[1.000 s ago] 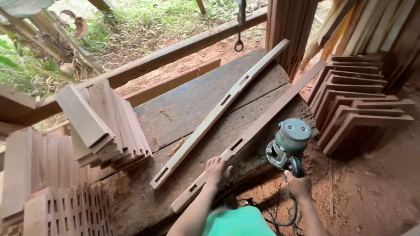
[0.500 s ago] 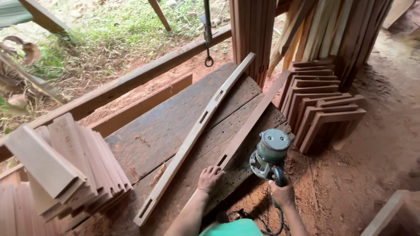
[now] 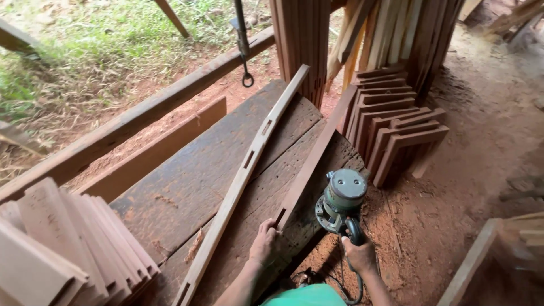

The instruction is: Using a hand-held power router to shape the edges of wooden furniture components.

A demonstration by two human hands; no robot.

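Two strips: a lighter slotted wooden strip (image 3: 243, 170) and a darker wooden strip (image 3: 311, 158) lie lengthwise on the workbench (image 3: 187, 187), side by side and running away from the person.
Darker strip: its near end now sits under the left hand (image 3: 265, 241), at the bench's near right edge; a second ago the hand lay flat a little further along it.
Left hand: clasped over the end of the darker strip, fingers curled down on it.
Router: the green hand router (image 3: 341, 199) stands just beside the darker strip's right edge, closer to it than before.
Right hand: the right hand (image 3: 359, 255) is wrapped around the router's black handle.
Around: stacked boards (image 3: 68, 249) at left, leaning frames (image 3: 396, 130) at right, sawdust on the earth floor (image 3: 481, 164).
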